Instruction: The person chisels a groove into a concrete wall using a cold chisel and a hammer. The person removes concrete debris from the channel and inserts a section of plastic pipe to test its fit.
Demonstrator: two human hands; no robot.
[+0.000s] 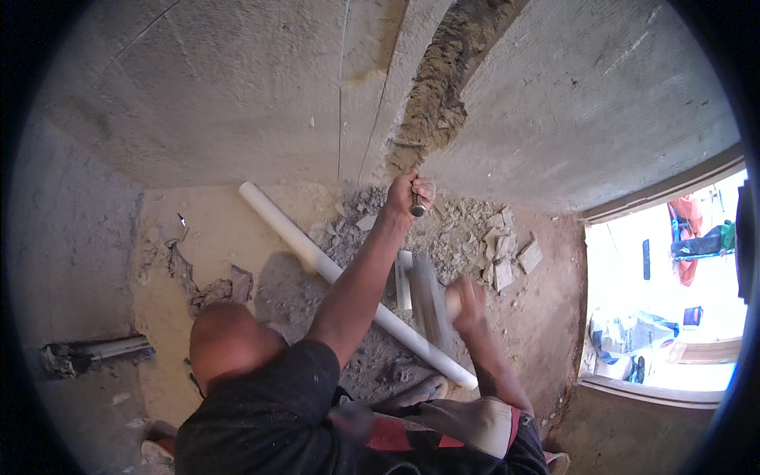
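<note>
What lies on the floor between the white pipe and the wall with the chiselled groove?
In the head view, grey rubble covers the floor there, broken off beside the white pipe under the groove.

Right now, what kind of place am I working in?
Most likely a building site or a room under renovation. A rough channel is cut into the bare plastered wall, broken rubble lies on the dusty floor, and a loose white pipe lies there too.
</note>
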